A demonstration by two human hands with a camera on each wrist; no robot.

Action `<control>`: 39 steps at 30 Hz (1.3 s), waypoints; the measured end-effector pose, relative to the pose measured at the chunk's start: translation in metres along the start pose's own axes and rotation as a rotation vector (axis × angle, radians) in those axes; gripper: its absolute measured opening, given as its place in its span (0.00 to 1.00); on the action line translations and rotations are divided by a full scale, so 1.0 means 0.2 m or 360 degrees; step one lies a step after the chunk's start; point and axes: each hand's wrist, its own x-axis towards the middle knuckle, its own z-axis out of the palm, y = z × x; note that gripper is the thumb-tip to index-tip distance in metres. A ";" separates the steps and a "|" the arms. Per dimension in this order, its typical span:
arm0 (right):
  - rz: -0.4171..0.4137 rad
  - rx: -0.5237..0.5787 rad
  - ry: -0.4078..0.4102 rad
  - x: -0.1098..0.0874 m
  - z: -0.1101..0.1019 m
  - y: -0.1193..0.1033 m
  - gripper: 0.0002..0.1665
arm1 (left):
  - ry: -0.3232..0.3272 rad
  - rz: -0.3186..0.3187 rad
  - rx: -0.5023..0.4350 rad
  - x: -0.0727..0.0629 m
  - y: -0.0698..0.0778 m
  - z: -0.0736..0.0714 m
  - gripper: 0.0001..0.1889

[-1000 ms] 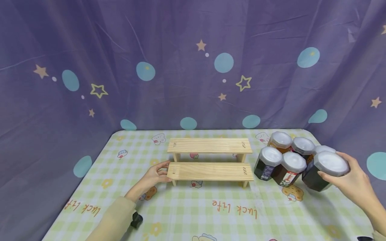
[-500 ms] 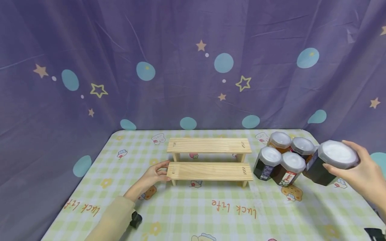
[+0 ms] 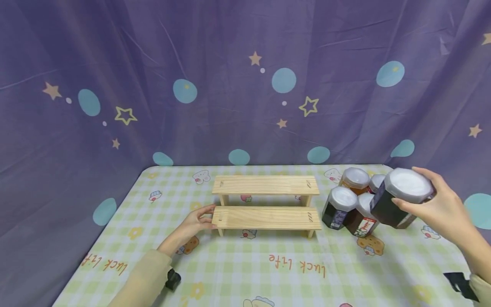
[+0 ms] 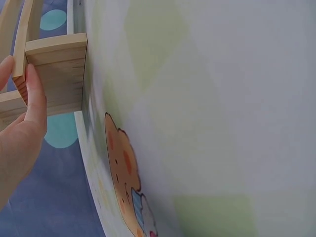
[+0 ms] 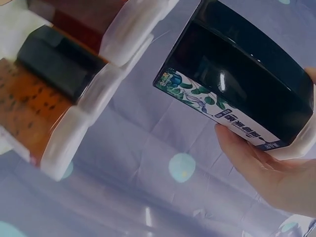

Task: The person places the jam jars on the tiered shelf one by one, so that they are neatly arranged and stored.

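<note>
In the head view a two-step wooden rack [image 3: 264,216] stands on the table. My left hand [image 3: 194,224] pinches the left end of its lower board; in the left wrist view a finger [image 4: 34,94] and the thumb lie on either side of the board. On the right, my right hand [image 3: 445,209] grips a dark jar [image 3: 391,209] with a whitish lid, raised off the table and slightly tilted. Its flowered label [image 5: 212,108] shows in the right wrist view. Beside it stand a dark jar [image 3: 337,211], a red-labelled jar [image 3: 362,221] and an amber jar [image 3: 353,181].
Behind the held jar, another lidded jar [image 3: 376,182] is partly hidden. A green-checked cloth [image 3: 230,264] with cartoon prints covers the table. A purple curtain [image 3: 222,123] hangs behind the table and at its sides.
My right hand has lifted the dark jar from the group, first to the right, then back left and higher, now overlapping the other jars. The left hand has stayed at the rack.
</note>
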 end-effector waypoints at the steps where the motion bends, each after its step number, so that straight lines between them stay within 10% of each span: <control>1: -0.0012 0.0015 0.0000 0.01 0.01 -0.01 0.53 | 0.0002 0.0002 0.0002 0.00 0.00 0.00 0.38; 39: -0.0315 0.0452 -0.0231 0.26 0.48 -0.42 0.48 | -0.0012 0.0042 -0.0022 -0.01 -0.01 0.00 0.38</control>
